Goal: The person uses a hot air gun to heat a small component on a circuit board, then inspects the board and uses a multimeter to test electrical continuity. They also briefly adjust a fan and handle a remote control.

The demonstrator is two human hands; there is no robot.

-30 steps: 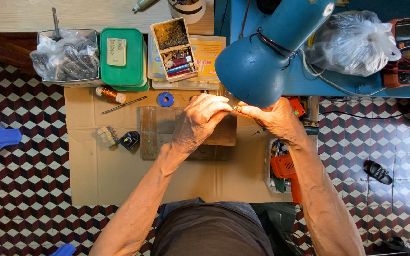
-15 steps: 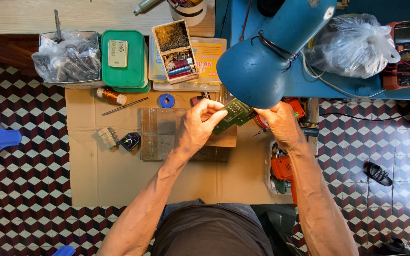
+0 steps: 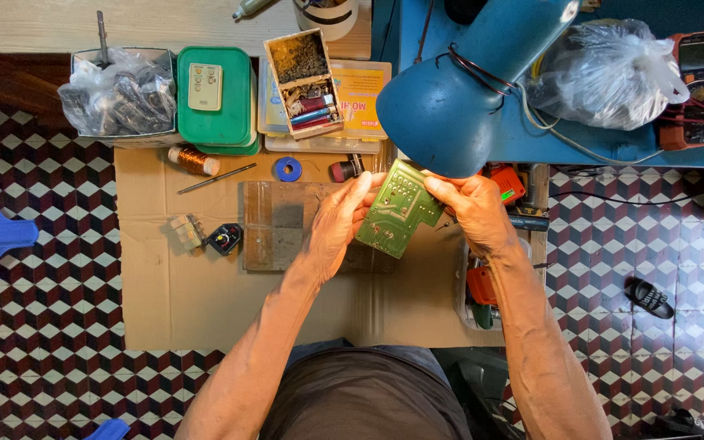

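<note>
A sheet of cardboard (image 3: 205,301) covers the low bench, and everything here can be placed from it. At its far right corner hangs a blue lamp (image 3: 450,106), its shade just above the work. Near the cardboard's far middle lies a wooden block (image 3: 275,224). Just over the block's right edge, lifted off the cardboard, is a green circuit board (image 3: 397,208), tilted, its solder side facing up.

The left hand (image 3: 340,224) grips the board's left edge, fingers curled over it; the right hand (image 3: 470,208) pinches the upper right corner between thumb and fingertips. So the board sits between the two hands, held by both, directly under the lamp's rim.

The likely trouble: the board is held only by its edges in mid-air, so a slack pinch could let it drop onto the block. Raised any further, it could knock the lamp shade. A small blue tape roll (image 3: 288,169) lies at the cardboard's far edge.
</note>
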